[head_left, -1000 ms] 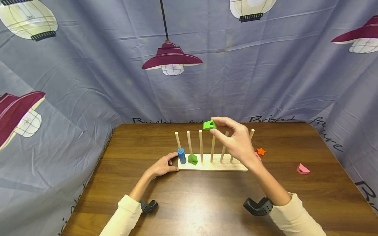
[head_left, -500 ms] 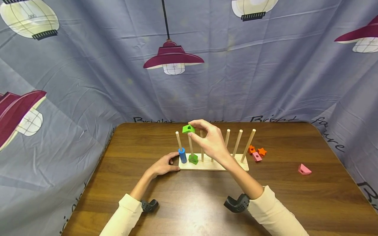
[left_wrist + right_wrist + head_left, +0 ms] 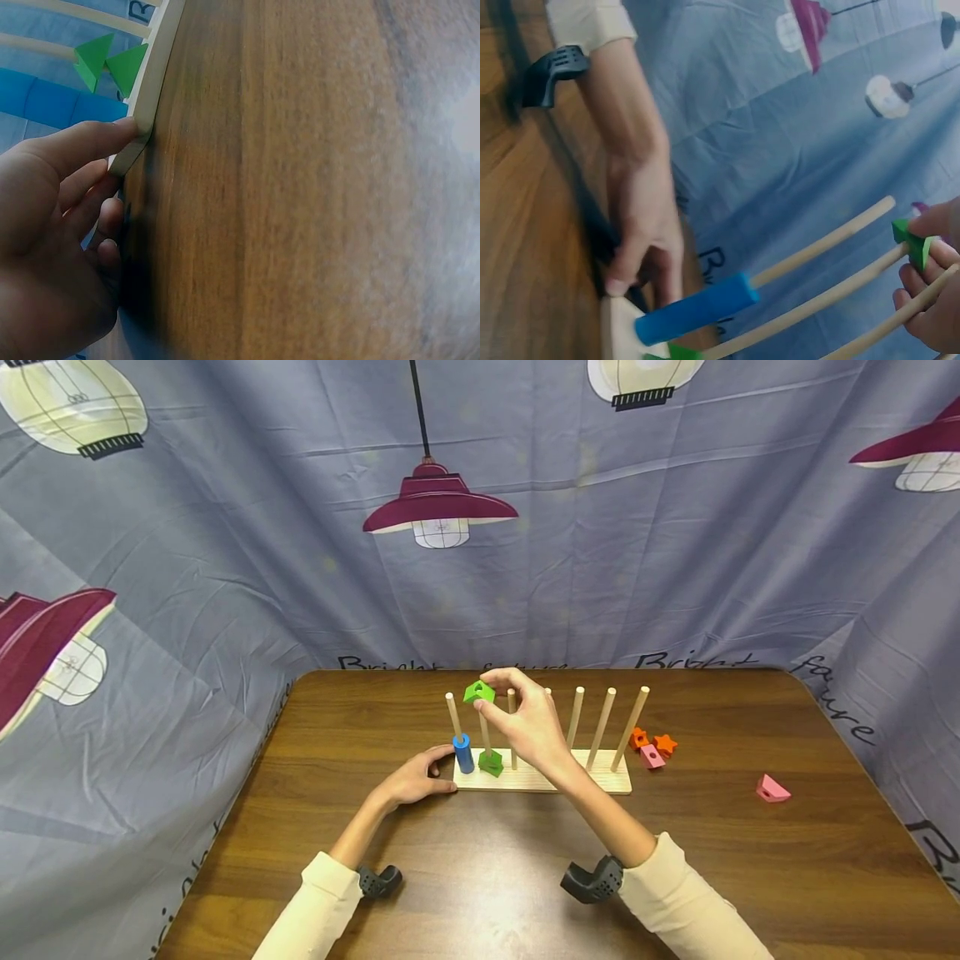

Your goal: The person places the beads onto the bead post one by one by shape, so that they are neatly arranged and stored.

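Observation:
My left hand (image 3: 412, 779) grips the left end of a pale wooden peg board (image 3: 540, 782), thumb on its front edge, fingers behind. Blue cylinder beads (image 3: 463, 755) are stacked on the first peg from the left. Low on the second peg (image 3: 810, 304) sit two green triangular blocks (image 3: 126, 67), turned against each other. Over that peg's top, my right hand (image 3: 528, 722) pinches another green triangular block (image 3: 477, 692) between thumb and fingers. The right wrist view has this block right at the peg's tip, its hole partly hidden by the fingers.
Bare pegs (image 3: 603, 727) rise along the right part of the board. Just right of it lie two orange star blocks (image 3: 664, 744) and a pink block (image 3: 652, 757). Farther right is a pink triangular block (image 3: 772, 789). A grey-blue curtain (image 3: 465, 602) hangs behind the table (image 3: 360, 710).
My right hand has carried the green triangular block leftward from above the middle pegs to the second peg's top, then dipped slightly. The left hand stays on the board's end.

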A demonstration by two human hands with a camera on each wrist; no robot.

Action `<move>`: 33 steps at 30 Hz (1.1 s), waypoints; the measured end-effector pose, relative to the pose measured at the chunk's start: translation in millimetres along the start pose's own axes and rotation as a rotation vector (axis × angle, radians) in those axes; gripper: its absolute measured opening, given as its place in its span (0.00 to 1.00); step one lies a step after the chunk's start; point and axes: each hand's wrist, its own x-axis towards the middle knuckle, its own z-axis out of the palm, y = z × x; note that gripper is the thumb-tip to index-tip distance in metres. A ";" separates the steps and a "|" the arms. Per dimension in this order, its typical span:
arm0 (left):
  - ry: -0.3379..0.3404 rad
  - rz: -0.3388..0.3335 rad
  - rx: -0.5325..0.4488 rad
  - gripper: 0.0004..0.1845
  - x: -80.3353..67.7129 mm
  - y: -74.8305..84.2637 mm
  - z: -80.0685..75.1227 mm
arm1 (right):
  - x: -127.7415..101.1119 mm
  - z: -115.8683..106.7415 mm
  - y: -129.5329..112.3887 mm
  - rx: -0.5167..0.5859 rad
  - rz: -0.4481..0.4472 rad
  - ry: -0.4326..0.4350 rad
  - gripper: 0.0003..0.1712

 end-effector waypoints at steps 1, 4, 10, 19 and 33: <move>0.001 -0.002 -0.001 0.37 -0.4 0.6 -0.2 | -1.3 1.5 2.6 0.002 0.011 0.002 0.17; 0.003 -0.006 -0.006 0.37 -1.3 1.9 -0.6 | -7.6 7.6 13.6 0.023 0.048 0.012 0.18; 0.006 -0.007 -0.010 0.37 -1.4 1.1 -0.7 | -23.2 21.0 45.8 0.028 0.146 0.021 0.17; 0.000 -0.020 -0.011 0.38 -0.7 2.3 -0.3 | -46.3 35.8 97.0 -0.026 0.226 -0.020 0.16; 0.013 0.007 0.005 0.37 -0.1 0.0 -0.2 | -80.3 11.9 106.5 -0.153 0.254 -0.157 0.34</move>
